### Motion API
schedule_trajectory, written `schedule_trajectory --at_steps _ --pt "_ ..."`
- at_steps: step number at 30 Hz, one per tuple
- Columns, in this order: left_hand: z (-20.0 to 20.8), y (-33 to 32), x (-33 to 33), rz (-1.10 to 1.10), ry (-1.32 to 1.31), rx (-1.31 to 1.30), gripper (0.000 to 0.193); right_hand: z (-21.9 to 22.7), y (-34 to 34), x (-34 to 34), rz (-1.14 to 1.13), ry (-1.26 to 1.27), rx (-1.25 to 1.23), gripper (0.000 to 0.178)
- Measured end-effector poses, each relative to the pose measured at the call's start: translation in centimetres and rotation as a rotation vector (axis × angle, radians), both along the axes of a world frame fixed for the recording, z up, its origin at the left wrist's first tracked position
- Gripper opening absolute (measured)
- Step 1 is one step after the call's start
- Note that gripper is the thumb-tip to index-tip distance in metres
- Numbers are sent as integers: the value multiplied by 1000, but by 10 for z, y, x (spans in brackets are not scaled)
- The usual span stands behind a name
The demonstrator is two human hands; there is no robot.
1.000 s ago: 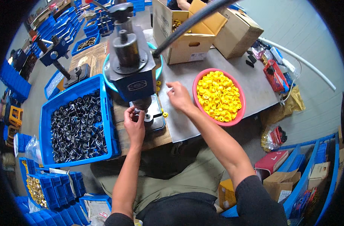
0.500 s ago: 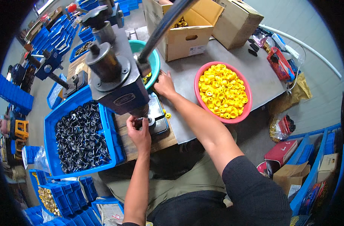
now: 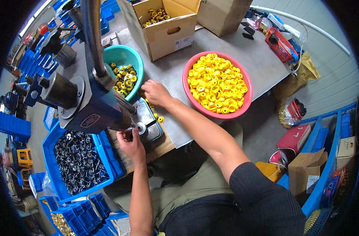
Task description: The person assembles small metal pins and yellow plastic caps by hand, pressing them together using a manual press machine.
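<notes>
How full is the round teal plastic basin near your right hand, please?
Partly full: small yellow-and-black pieces lie in the round teal plastic basin, and its bare inner wall shows beyond them.

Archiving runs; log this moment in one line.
left hand: at press; right hand: near teal bowl; red bowl: yellow caps; blue bin: dark parts

A tall brown carton stands at the far side of the gray tabletop, with small black blocks near it. A red basket holds odds and ends by the right edge; beyond that edge is a gold-colored sack. Lower right, a dark red case sits near an open cardboard box. At far left, stacked blue trays rise behind a yellow stool.
</notes>
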State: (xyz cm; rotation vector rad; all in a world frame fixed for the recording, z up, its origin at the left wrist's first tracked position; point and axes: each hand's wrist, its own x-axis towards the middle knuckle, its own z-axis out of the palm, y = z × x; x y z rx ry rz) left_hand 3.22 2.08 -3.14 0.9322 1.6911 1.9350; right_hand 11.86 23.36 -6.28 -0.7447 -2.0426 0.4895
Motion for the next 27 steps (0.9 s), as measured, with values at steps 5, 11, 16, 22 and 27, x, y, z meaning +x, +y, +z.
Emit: schedule_trajectory --at_steps 5,11,16,22,27 --pt "-3 -2 -2 24 65 -35 23 -9 16 -12 217 -339 -98 16" --pt "-3 -5 -6 16 41 -48 23 -13 -4 -3 216 -276 -2 10" --pt "-9 -4 -5 20 2 -40 26 -13 -3 -8 83 -171 15 9" --pt "-1 -3 0 18 1 -63 28 -11 -2 3 164 -347 -11 13" --pt "-5 -6 -3 32 21 -49 30 -2 -47 24 92 -113 -75 20"
